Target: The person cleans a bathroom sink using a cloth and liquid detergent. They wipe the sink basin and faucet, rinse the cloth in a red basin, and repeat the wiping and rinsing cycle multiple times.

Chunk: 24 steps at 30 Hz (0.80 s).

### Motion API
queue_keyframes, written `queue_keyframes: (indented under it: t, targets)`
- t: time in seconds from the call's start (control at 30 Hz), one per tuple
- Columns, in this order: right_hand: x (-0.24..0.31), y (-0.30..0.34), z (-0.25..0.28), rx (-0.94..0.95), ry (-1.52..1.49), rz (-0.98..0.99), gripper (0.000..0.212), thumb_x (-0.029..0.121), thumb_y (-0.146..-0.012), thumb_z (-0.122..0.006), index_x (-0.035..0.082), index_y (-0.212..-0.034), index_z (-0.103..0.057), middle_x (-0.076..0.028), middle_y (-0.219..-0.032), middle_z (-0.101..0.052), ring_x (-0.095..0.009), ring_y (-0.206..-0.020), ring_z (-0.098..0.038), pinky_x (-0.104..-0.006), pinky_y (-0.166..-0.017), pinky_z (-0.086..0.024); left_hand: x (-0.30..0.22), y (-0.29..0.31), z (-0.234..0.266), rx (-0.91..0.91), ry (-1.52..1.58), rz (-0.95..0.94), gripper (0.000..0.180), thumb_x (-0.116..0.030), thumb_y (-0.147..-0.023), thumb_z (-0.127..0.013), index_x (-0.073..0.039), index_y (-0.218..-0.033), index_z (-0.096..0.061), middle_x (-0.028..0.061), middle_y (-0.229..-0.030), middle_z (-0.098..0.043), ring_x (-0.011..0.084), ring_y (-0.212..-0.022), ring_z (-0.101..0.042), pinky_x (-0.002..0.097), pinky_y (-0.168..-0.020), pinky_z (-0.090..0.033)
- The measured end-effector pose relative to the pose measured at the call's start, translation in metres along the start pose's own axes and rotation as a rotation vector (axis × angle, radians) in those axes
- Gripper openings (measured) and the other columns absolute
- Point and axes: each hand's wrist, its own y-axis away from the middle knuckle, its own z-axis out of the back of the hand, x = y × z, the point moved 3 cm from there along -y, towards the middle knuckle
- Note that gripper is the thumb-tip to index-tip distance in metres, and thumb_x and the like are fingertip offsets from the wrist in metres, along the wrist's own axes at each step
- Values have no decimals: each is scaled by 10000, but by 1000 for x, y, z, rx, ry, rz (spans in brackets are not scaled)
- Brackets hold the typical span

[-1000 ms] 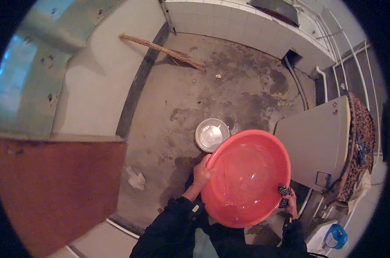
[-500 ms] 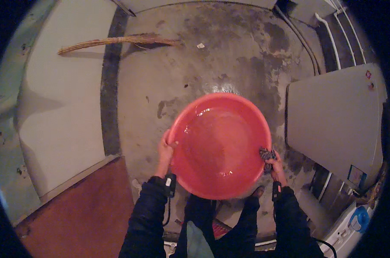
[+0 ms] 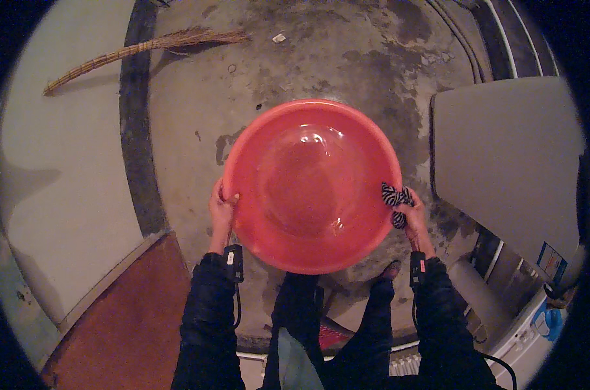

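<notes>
Head view: I observe the round red plastic basin [image 3: 311, 185] suspended between both hands, above the concrete floor [image 3: 184, 110] and ahead of the operator's legs.

Left hand [image 3: 224, 203]: pinching the basin rim, thumb over the inner edge, the other fingers outside the wall and partly hidden.

Right hand [image 3: 411, 211]: closed on a zebra-striped cloth [image 3: 395, 197] at the opposite rim. I cannot tell whether bare fingers also bear on the plastic.

Orientation: the basin's mouth faces upward, toward the camera; exact tilt cannot be determined. The rim is circular, so no long axis applies. The line between the two grips runs crosswise, left hand to right hand.

Caution: in my judgement, the cloth could slide on the smooth rim and let the right side drop. Uneven lift would tip the basin; glossy highlights suggest a wet interior, though I cannot confirm standing liquid. A swing outward past the right hand could strike the pale box-shaped appliance [image 3: 503, 143]. Forward and left of the left hand, a straw broom [image 3: 145, 45] could obstruct footing if approached.
</notes>
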Motion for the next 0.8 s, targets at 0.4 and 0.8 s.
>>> queue_keyframes:
  t: [0.4,0.8]
  targets:
    - [-3,8,16,53,21,-72,561,-59,-655,-652,36,-1196,-533,-46,-956,-646,-151,-805,-619,-288,-719,-510,5,10,4,-50,-184,-1,604,2,-831,-576,-19,-1374,-312,138,-1306,-464,212,-1164,-470,310,-981,-374]
    - [-45,103,80,-67,-161,-215,603,-70,-677,-669,56,-1240,-493,-68,-988,-641,-173,-825,-623,-312,-725,-519,15,28,25,-141,-238,104,645,-130,-845,-619,-50,-1391,-285,156,-1230,-501,241,-1079,-510,337,-923,-408]
